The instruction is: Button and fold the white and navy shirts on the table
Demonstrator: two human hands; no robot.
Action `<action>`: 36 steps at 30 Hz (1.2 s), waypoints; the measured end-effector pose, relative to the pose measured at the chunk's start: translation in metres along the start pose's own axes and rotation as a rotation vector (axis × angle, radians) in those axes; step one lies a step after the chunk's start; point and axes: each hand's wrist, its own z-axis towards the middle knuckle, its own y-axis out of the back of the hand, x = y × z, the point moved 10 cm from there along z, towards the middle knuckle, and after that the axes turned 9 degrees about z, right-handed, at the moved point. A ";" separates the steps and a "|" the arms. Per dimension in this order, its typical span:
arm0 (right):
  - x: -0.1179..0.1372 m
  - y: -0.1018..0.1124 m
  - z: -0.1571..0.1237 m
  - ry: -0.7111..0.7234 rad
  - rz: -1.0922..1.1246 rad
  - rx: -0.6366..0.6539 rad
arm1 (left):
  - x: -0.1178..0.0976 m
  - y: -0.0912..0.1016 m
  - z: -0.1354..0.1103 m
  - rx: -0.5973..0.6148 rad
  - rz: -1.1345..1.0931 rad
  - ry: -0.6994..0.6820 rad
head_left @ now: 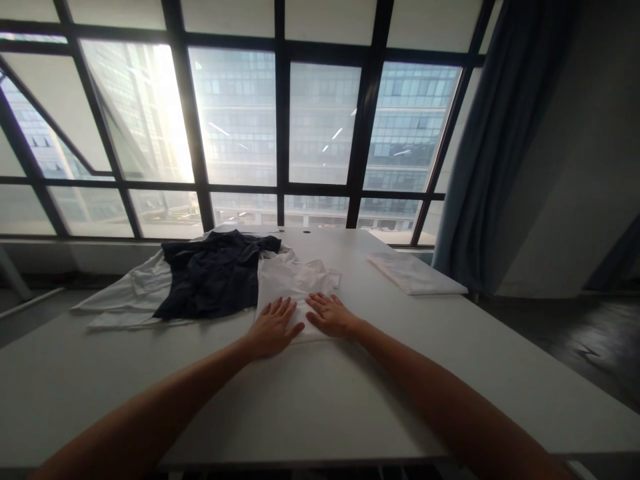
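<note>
A white garment (290, 275) lies in front of me on the white table (300, 400), its near part folded over and fairly flat. My left hand (273, 327) rests palm down on its near left part, fingers stretched out and thumb apart. On the near right part lies my right hand (330, 315), also flat with its fingers extended. Neither hand grips the cloth. Just left of the white garment a crumpled dark navy garment (215, 273) is spread over other white cloth (135, 287).
A neatly folded white garment (415, 273) lies near the table's right edge. Behind the table stand large dark-framed windows (320, 127). A blue curtain (480, 160) hangs at the right.
</note>
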 end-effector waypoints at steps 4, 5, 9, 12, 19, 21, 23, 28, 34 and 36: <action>0.016 0.010 -0.014 -0.016 -0.036 -0.026 | 0.014 0.001 -0.002 0.098 -0.040 -0.141; 0.023 0.014 -0.018 -0.009 -0.058 -0.040 | 0.019 0.003 -0.004 0.135 -0.049 -0.204; 0.042 0.032 -0.026 0.035 -0.048 -0.133 | 0.039 0.020 -0.011 0.194 -0.035 -0.240; 0.043 0.038 -0.022 0.129 -0.028 -0.214 | 0.020 0.040 -0.016 0.004 -0.043 -0.186; -0.039 0.025 -0.003 -0.025 -0.040 -0.055 | -0.062 0.017 -0.038 -0.010 -0.036 -0.430; -0.071 0.031 -0.002 -0.147 -0.047 -0.050 | -0.061 0.013 -0.039 0.009 -0.037 -0.430; -0.096 0.037 -0.003 -0.235 -0.040 -0.048 | -0.058 0.014 -0.039 0.012 -0.048 -0.429; -0.104 0.048 0.001 -0.279 -0.082 -0.088 | -0.042 0.031 -0.027 -0.014 -0.176 -0.448; -0.013 0.045 0.061 0.026 -0.133 -0.146 | 0.044 0.026 0.007 -0.083 -0.114 -0.101; 0.008 0.030 0.088 0.108 -0.118 -0.072 | 0.052 0.009 0.009 -0.019 -0.078 -0.099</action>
